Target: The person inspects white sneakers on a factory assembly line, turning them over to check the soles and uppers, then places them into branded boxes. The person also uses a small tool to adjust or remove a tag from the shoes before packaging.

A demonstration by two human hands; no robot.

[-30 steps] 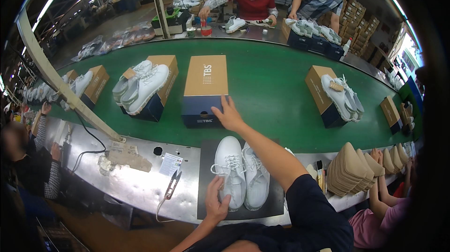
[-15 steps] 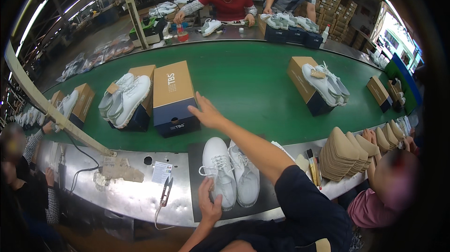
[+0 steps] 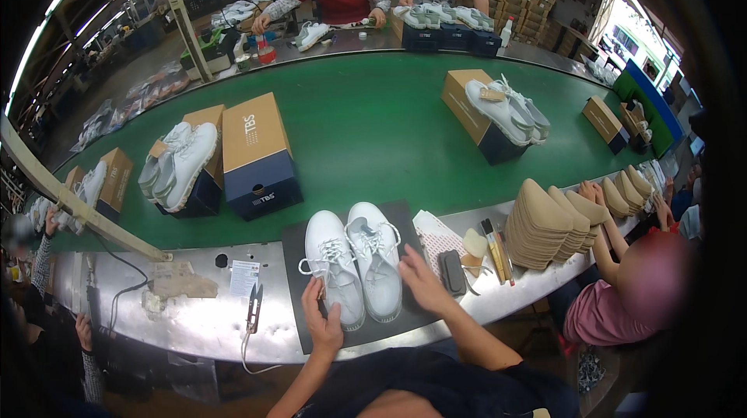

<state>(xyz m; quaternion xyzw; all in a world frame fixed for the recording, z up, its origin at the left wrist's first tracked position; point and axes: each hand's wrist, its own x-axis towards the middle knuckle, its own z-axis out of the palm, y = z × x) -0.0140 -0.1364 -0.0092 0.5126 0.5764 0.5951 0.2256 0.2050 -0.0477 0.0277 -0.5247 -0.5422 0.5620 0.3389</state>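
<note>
Two white lace-up shoes, the left one (image 3: 334,270) and the right one (image 3: 376,262), lie side by side on a black mat (image 3: 294,258), toes pointing away from me. My left hand (image 3: 322,321) is at the outer side of the left shoe near its heel, thumb and fingers apart; whether it presses on the shoe I cannot tell. Beside the right shoe, my right hand (image 3: 424,282) holds nothing, its fingers stretched toward the laces. A closed brown-and-navy shoebox (image 3: 261,157) stands on the green conveyor belt (image 3: 350,130) beyond the mat.
Thread snips (image 3: 254,309) and a printed card (image 3: 244,278) lie left on the metal table. Rightward are a dark block (image 3: 451,272), brushes (image 3: 498,253) and stacked beige inserts (image 3: 535,227). More shoes sit on boxes (image 3: 498,142) along the belt. Co-workers are across and on both sides.
My right hand has come back from the shoebox on the belt to the side of the right shoe. My left hand stays by the left shoe. The view has shifted.
</note>
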